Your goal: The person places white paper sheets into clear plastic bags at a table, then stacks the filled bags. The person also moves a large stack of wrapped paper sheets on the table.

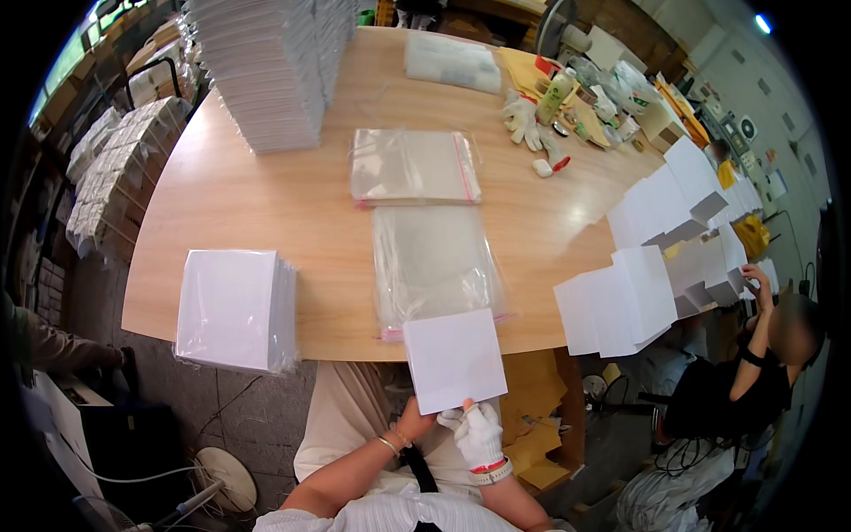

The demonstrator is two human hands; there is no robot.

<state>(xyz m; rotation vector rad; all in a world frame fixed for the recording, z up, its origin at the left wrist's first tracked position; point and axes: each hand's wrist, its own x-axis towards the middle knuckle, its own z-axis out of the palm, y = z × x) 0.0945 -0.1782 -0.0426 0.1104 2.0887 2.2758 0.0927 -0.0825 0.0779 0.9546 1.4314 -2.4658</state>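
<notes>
Just over the table's near edge I hold a white square of paper (456,359); whether it is one sheet or a thin stack I cannot tell. My right hand (477,434), in a white glove, grips its lower edge with the thumb. At its lower left corner is my left hand (418,420), bare and closed on it, its fingers partly hidden beneath. The paper's far edge overlaps a pile of clear plastic bags (433,262) with a pink strip. Behind that pile lies a second pile of clear bags (412,167).
A wrapped white paper stack (228,306) sits at the table's left front. A tall stack (266,80) rises behind it. White paper stacks (612,297) line the right edge, beside another person (749,381). Gloves (523,120) and a bottle (556,96) lie at far right.
</notes>
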